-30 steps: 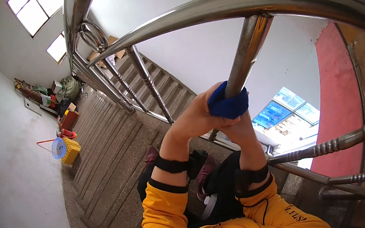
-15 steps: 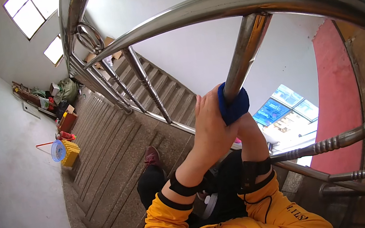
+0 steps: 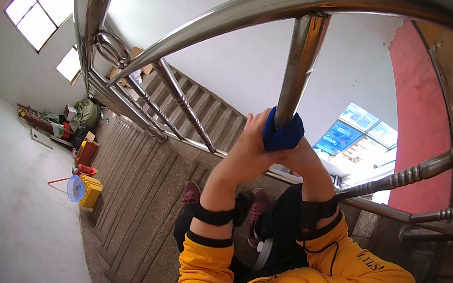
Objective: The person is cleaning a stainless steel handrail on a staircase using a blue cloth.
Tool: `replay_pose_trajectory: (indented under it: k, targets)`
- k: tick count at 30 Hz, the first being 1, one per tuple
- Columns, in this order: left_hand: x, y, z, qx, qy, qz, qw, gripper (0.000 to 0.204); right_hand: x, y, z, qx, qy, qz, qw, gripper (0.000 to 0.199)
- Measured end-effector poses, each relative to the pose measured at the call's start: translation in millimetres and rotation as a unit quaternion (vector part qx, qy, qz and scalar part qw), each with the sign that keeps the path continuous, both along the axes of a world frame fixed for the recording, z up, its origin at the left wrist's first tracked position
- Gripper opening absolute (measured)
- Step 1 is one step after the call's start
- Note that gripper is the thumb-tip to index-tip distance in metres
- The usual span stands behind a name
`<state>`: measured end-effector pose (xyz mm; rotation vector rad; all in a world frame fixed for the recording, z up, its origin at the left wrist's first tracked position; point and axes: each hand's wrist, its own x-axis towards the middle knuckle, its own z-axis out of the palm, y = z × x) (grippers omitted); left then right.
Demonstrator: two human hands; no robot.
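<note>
A blue cloth (image 3: 283, 133) is wrapped round an upright metal baluster (image 3: 297, 74) of the stair railing. My left hand (image 3: 246, 149) is closed on the cloth from the left, its fingers partly behind the post. My right hand (image 3: 302, 160) grips the cloth from the right and below; most of its fingers are hidden by the cloth and the left hand. Above, the baluster joins a thick curved handrail (image 3: 253, 10). Both my wrists carry black bands, below yellow sleeves.
Stone stairs (image 3: 129, 198) run down on the left beside a white wall. A yellow crate-like container (image 3: 90, 191), a blue translucent basin (image 3: 75, 188) and a pile of bags and boxes (image 3: 78, 119) stand along it. Ridged metal rails (image 3: 421, 176) cross at the right.
Both hands and the blue cloth have slid slightly down the baluster. My left forearm has swung a little outward, and my second shoe now shows.
</note>
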<state>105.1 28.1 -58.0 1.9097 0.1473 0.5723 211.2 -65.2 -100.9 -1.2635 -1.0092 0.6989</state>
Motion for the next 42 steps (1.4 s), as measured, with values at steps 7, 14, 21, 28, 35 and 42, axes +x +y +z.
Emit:
replay_pose_trajectory:
  k: [7, 14, 21, 28, 35, 42]
  targets:
    - [0.7, -24.2, -1.5, 0.024, -0.030, 0.124, 0.991, 0.051, 9.6, 3.7, -10.4, -0.040, 0.114, 0.029, 0.992, 0.046]
    - [-0.6, 11.0, -11.1, -0.107, -0.020, -0.082, 0.991, 0.064, -2.0, 2.0, -0.9, -0.048, -0.035, -0.005, 0.998, 0.050]
    - [0.4, -2.4, -8.5, -0.109, -0.009, -0.061, 0.992, 0.061, 4.1, 0.3, -11.4, -0.007, -0.007, 0.000, 1.000, 0.050]
    - [-0.7, -27.9, -5.5, 0.062, -0.022, 0.143, 0.988, 0.048, 6.4, 1.6, -13.8, -0.012, 0.159, 0.055, 0.986, 0.047]
    - [-3.4, 3.5, -13.1, -0.135, -0.027, -0.057, 0.989, 0.060, 2.8, 2.4, -12.4, -0.045, -0.049, 0.003, 0.998, 0.052]
    - [0.3, -16.9, -16.8, -0.068, -0.024, 0.030, 0.997, 0.060, 3.1, 0.1, -14.4, 0.024, 0.037, -0.005, 0.999, 0.047]
